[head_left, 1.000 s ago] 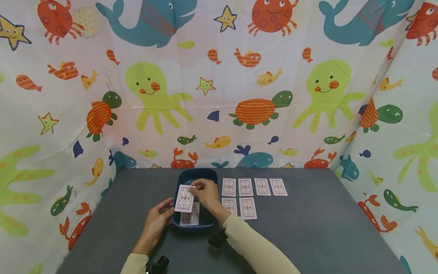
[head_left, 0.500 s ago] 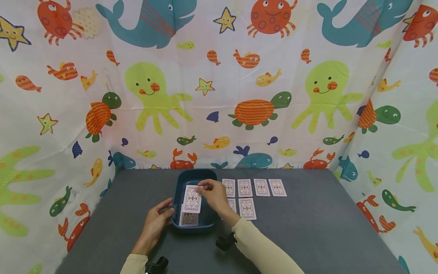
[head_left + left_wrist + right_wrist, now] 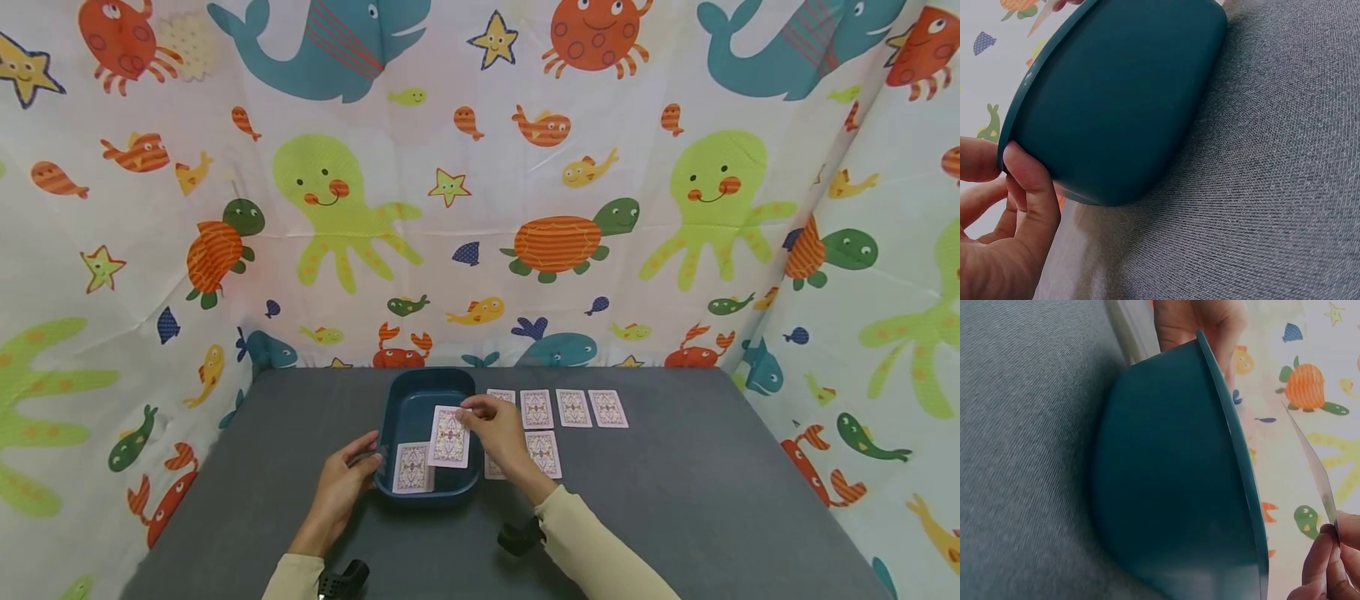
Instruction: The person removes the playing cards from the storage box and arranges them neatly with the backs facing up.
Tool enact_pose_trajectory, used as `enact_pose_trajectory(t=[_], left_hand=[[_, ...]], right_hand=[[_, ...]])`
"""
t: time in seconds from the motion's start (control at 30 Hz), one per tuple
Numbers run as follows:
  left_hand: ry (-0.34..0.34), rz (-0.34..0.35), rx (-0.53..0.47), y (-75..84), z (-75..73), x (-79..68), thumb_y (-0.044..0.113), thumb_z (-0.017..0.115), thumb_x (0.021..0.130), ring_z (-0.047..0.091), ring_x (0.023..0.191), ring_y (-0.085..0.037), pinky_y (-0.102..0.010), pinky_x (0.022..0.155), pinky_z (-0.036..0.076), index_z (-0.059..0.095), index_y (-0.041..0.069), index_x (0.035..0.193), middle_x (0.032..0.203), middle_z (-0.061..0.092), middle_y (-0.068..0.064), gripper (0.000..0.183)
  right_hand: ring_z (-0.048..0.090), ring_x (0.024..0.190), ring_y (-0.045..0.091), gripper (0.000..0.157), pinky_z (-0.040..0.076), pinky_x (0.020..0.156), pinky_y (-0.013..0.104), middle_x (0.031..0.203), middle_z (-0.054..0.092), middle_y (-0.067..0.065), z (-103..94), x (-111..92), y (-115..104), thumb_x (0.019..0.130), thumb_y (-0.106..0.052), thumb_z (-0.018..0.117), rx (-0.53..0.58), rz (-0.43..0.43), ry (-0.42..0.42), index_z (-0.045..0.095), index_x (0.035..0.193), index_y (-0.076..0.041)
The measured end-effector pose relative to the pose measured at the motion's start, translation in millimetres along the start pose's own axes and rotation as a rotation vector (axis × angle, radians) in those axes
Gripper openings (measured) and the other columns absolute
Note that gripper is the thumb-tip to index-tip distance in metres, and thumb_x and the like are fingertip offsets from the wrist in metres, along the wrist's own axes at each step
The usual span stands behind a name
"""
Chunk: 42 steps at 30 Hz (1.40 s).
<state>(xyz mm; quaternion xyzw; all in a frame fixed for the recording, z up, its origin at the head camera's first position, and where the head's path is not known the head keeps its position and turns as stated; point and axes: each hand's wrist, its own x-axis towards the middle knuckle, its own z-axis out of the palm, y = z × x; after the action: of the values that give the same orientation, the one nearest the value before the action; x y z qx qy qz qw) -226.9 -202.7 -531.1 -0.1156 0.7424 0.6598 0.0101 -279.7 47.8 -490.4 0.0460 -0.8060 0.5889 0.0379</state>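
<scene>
A playing card (image 3: 447, 440), back side up, is pinched at its upper right corner by my right hand (image 3: 501, 432). It hangs above the dark teal plastic tub (image 3: 429, 500). In the right wrist view the card (image 3: 1315, 461) is edge-on, apart from the tub's rim, between my thumb and fingers. My left hand (image 3: 341, 487) grips the tub's left rim; the left wrist view has thumb and finger pinching the edge of the tub (image 3: 1116, 106). Inside the tub, toward the front left, lies another patterned card (image 3: 411, 469), whether single or stacked I cannot tell.
Right of the tub, several face-down cards (image 3: 573, 409) lie in two rows on the grey cloth-covered table (image 3: 675, 508). My right hand hides parts of the nearest ones. A curtain (image 3: 487, 175) printed with sea animals surrounds the table's back and sides.
My right hand has carried the card rightward across the tub, uncovering the card inside. My left hand has stayed on the rim.
</scene>
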Motion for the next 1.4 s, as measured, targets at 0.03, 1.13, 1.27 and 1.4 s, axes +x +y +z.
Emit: enact_pose_trajectory(t=[0.03, 1.13, 1.27, 1.4], left_hand=[[-0.002, 0.003, -0.001, 0.5, 0.0, -0.4, 0.008, 0.057, 0.096, 0.056, 0.1, -0.017, -0.03, 0.072, 0.051, 0.051, 0.011, 0.142, 0.137, 0.049, -0.014, 0.046], [-0.016, 0.003, 0.004, 3.2, -1.1, -0.5, 0.011, 0.057, 0.097, 0.055, 0.103, -0.016, -0.028, 0.075, 0.051, 0.05, 0.011, 0.143, 0.14, 0.049, -0.014, 0.046], [-0.012, -0.001, -0.005, 3.9, -1.1, -1.6, 0.01, 0.057, 0.097, 0.055, 0.104, -0.018, -0.028, 0.073, 0.051, 0.05, 0.011, 0.143, 0.14, 0.048, -0.015, 0.047], [-0.014, -0.001, -0.008, 4.2, -1.2, -3.1, 0.012, 0.057, 0.097, 0.054, 0.107, -0.022, -0.027, 0.073, 0.051, 0.049, 0.01, 0.144, 0.141, 0.047, -0.016, 0.047]], right_hand=[[0.058, 0.073, 0.013, 0.012, 0.046, 0.063, 0.026, 0.082, 0.064, 0.002, -2.1, -1, 0, 0.086, -0.027, 0.075, 0.003, 0.001, 0.004, 0.076, 0.096, -0.019], [0.061, 0.073, 0.011, 0.017, 0.048, 0.067, 0.023, 0.084, 0.07, 0.011, -93.1, -14, 42, 0.086, -0.016, 0.075, -0.003, 0.032, 0.114, 0.075, 0.1, -0.007], [0.06, 0.072, 0.011, 0.018, 0.047, 0.066, 0.022, 0.081, 0.068, 0.008, -103.5, -14, 47, 0.086, -0.018, 0.076, -0.039, 0.04, 0.115, 0.075, 0.101, -0.008], [0.058, 0.069, 0.009, 0.018, 0.045, 0.063, 0.023, 0.078, 0.068, 0.007, -112.3, -14, 53, 0.085, -0.018, 0.076, -0.057, 0.051, 0.13, 0.074, 0.099, -0.007]])
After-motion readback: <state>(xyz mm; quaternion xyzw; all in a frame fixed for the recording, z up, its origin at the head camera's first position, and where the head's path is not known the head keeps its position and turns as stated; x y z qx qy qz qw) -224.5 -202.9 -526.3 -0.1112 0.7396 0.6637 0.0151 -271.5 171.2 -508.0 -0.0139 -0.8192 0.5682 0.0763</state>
